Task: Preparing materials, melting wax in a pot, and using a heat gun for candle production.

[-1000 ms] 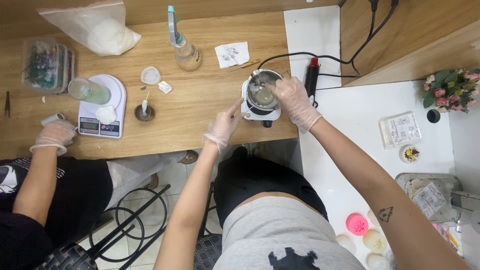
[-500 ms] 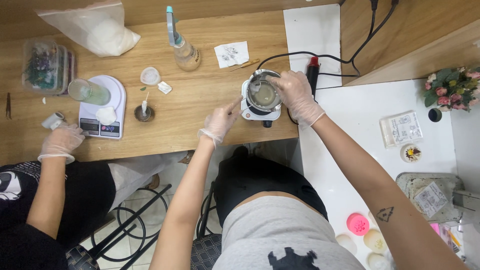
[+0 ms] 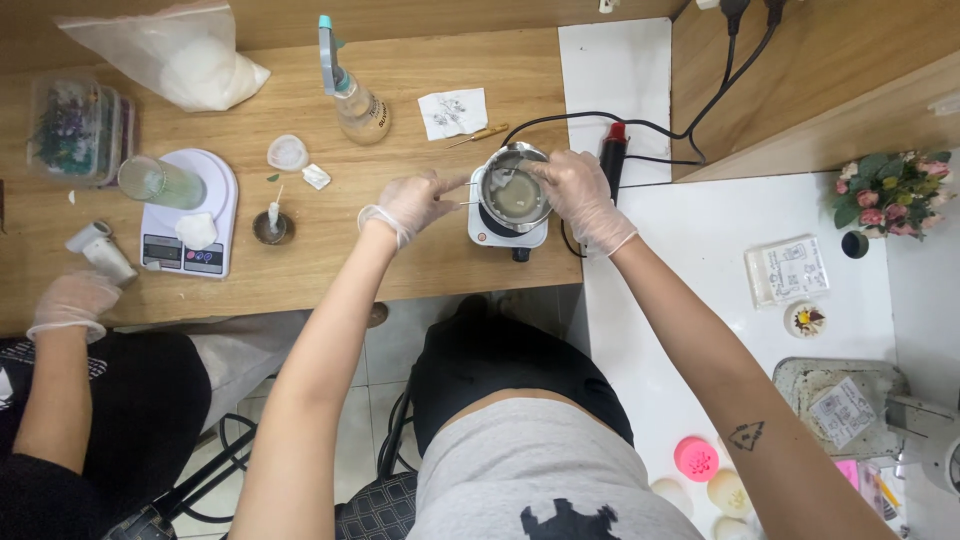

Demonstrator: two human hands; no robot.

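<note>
A small metal pot [image 3: 487,191] with pale melted liquid sits on a white electric hotplate [image 3: 505,233] at the wooden table's right end. My gloved left hand [image 3: 412,200] reaches in from the left, its thumb and forefinger pinched on the pot's thin wire handle [image 3: 466,203]. From the right, my gloved right hand [image 3: 578,190] rests over the pot's rim, holding a metal spoon [image 3: 508,177] whose end dips into the liquid.
On the table are a white scale [image 3: 190,215] bearing a glass cup [image 3: 155,181], a small wick holder [image 3: 270,226], a spray bottle [image 3: 351,97], a bag of white flakes [image 3: 180,55]. A red-tipped heat gun [image 3: 610,155] lies beside the hotplate. A co-worker's gloved hand [image 3: 73,299] is at the left.
My left hand has moved up from the table's front edge to the pot's handle. My right hand stays at the pot with the spoon. The co-worker's hand has drawn back toward the table's edge.
</note>
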